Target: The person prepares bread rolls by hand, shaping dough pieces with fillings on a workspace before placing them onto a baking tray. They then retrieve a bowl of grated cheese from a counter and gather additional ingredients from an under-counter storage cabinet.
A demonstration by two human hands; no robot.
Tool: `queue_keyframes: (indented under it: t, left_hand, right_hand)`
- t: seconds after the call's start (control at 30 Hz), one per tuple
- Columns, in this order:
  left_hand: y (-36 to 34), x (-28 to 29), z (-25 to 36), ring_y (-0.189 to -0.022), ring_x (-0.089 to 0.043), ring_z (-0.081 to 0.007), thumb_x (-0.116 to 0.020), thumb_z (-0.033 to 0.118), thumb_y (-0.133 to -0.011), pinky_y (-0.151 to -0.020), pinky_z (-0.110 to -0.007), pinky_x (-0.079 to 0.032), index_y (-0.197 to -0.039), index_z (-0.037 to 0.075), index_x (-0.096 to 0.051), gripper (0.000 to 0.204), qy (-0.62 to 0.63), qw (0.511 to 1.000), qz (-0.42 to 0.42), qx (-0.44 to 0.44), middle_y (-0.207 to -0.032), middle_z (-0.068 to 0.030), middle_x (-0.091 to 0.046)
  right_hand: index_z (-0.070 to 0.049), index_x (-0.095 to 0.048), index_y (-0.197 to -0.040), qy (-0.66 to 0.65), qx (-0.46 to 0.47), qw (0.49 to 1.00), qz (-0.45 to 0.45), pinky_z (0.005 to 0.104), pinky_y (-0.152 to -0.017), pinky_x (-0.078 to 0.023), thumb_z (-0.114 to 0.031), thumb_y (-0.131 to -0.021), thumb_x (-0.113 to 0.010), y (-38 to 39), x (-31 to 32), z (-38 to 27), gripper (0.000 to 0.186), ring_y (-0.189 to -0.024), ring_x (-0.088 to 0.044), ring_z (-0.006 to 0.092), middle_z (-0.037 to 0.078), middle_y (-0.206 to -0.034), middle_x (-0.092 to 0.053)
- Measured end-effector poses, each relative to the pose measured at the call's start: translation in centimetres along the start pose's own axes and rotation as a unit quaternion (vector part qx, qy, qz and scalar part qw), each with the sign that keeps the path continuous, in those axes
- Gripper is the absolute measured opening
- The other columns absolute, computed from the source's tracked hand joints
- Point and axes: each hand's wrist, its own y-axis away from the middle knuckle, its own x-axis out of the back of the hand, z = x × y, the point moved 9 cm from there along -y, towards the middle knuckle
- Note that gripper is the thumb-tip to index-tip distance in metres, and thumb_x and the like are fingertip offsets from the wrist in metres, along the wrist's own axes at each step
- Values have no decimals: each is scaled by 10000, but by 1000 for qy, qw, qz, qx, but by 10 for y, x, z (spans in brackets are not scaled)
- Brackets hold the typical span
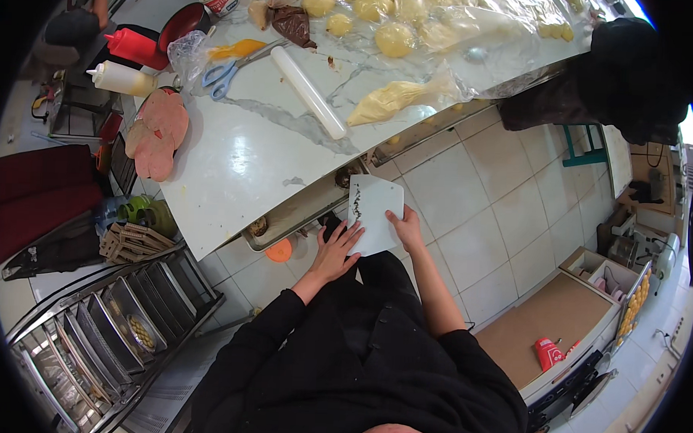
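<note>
My right hand (409, 228) grips the right edge of a white dough scraper (378, 218), its thumb on top. A line of dark crumbs (358, 202) runs along the scraper's left side. My left hand (331, 256) has its fingers stretched out and apart, with the tips at the scraper's lower left edge. Both hands are in front of my body, just off the near edge of the marble-patterned table (249, 152). Beyond them on the table lie a white rolling pin (309, 93) and a piping bag of pale yellow filling (392, 100).
Blue-handled scissors (220, 78), pink mitts (158, 133) and squeeze bottles (122, 79) occupy the table's left. Dough balls (395, 39) lie under plastic at the back. An open drawer (309, 207) juts below the edge. A tray rack (113, 338) stands at left; another person (70, 35) is far left.
</note>
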Motion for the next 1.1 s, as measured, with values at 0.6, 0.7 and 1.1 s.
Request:
queue_keyframes:
  t: [0.6, 0.7, 1.1]
  left_hand:
    - [-21, -10, -15, -1295, -150, -259, -451, 288, -819, -1029, -510, -44, -1339, 147, -229, 583, 30, 999, 3, -17, -1403, -43, -182]
    - [-14, -10, -10, -1296, -149, -258, -452, 296, -820, -1029, -509, -32, -1337, 149, -233, 580, 29, 999, -7, -30, -1404, -47, -178]
    - [80, -11, -33, -1295, -144, -273, -454, 290, -829, -1013, -528, -67, -1333, 134, -240, 569, 38, 986, 81, 143, -1402, -81, -168]
  right_hand:
    - [24, -556, -957, 56, 29, 996, -61, 298, -688, -441, -152, -736, -622, -15, 0, -10, 290, -759, -570, 156, 106, -831, -622]
    - [25, -538, -1001, -2, 56, 990, -132, 271, -728, -434, -123, -773, -601, -7, -7, -22, 279, -806, -543, 116, 62, -878, -613]
    - [20, -535, -1008, 118, 110, 936, -311, 279, -740, -433, -123, -759, -611, 20, -114, -34, 297, -816, -544, 135, 84, -899, -607]
